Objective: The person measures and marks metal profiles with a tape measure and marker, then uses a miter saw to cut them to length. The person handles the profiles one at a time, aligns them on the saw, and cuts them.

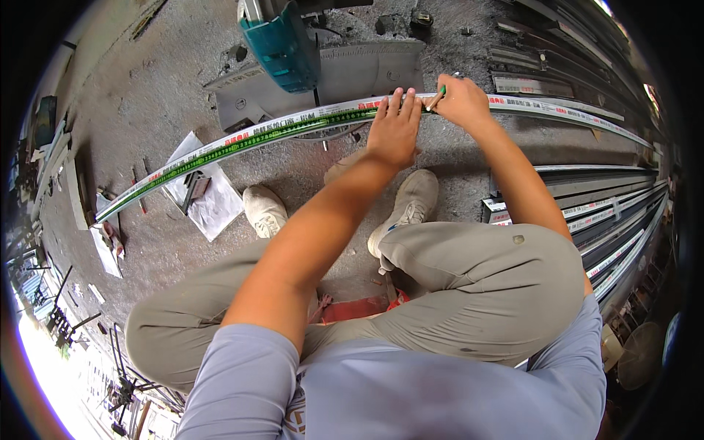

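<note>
A long, pale metal profile (535, 105) with printed film on it lies across in front of me. Along its near side, on the left, runs a green tape measure blade (293, 125). My left hand (396, 130) lies on the profile and the blade's right end, fingers stretched out flat. Just right of it, my right hand (460, 101) is closed round a pencil (438, 98), green with a tan sharpened end. Its tip points down at the profile, close by my left fingers; whether it touches cannot be told.
Beyond the profile stands a teal power saw (282, 51) on a grey metal base (367, 66). Stacked metal profiles (594, 198) fill the right side. White paper (213, 202) with a short dark profile piece (195, 187) lies at left. My shoes (414, 198) are near the profile.
</note>
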Demonstrator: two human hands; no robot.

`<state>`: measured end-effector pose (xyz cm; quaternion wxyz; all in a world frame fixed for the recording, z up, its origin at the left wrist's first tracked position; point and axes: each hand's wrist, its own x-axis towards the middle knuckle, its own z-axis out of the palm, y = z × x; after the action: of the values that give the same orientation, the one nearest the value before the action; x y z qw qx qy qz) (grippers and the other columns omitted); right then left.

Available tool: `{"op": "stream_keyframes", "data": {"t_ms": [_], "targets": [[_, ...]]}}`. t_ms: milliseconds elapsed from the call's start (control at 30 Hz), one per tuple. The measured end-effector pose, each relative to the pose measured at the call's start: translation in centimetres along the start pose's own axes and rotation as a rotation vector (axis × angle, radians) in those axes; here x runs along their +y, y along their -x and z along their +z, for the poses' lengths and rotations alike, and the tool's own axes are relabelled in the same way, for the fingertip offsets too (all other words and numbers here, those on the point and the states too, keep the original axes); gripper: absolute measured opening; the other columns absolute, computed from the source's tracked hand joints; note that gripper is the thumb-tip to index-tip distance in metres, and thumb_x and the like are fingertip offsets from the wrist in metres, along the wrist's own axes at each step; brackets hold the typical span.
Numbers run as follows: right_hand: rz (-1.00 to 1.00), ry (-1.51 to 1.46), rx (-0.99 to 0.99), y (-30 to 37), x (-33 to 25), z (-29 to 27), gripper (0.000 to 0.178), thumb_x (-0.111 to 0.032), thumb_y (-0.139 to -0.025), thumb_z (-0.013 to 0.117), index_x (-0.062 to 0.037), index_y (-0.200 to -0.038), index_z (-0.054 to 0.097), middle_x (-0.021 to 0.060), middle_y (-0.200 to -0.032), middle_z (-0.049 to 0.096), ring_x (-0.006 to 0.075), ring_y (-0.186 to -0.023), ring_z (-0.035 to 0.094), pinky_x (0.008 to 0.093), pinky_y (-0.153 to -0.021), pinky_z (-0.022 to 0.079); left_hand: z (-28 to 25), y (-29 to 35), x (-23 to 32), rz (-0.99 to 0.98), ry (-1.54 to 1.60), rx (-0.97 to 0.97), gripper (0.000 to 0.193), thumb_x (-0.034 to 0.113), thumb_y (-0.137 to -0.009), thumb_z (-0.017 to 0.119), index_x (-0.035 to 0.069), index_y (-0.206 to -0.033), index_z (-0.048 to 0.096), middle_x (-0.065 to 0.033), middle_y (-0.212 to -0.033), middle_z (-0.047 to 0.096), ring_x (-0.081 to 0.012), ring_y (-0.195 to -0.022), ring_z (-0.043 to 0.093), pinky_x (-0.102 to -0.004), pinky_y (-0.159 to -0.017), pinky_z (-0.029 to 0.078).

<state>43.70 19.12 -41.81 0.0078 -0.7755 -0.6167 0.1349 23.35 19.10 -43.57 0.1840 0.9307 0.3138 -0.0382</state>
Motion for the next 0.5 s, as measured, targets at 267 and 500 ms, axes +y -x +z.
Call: {"op": "stream_keyframes", "data": {"t_ms": [267, 500], "targets": [[0.002, -1.255, -0.335, -0.3, -8.1, -2.8, 0.045, -0.046, -0.103, 0.06, -0.0037, -0.105, 0.074, 0.0116, -0.076, 0.068, 0.023, -0.077, 0.07, 0.038, -0.067, 0.054, 0.1, -0.3, 0.4, -0.048, -0.136, -0.115, 0.095, 0.049, -0.087, 0.076, 0.002, -0.159, 0.038, -0.0173, -0.17, 0.028, -0.037, -0.16, 0.02, -0.0494, -0.131, 0.016], [-0.309, -1.021, -0.264, -2.9, -8.3, 5.2, 0.024, -0.021, -0.092, 0.071, -0.002, -0.108, 0.073, 0.0075, -0.092, 0.075, 0.015, -0.088, 0.07, 0.0308, -0.082, 0.055, 0.0, -0.8, 0.5, -0.065, -0.218, -0.279, 0.106, 0.054, -0.085, 0.07, 0.004, -0.166, 0.021, -0.0185, -0.171, 0.024, -0.0356, -0.16, 0.021, -0.049, -0.13, 0.018]]}}
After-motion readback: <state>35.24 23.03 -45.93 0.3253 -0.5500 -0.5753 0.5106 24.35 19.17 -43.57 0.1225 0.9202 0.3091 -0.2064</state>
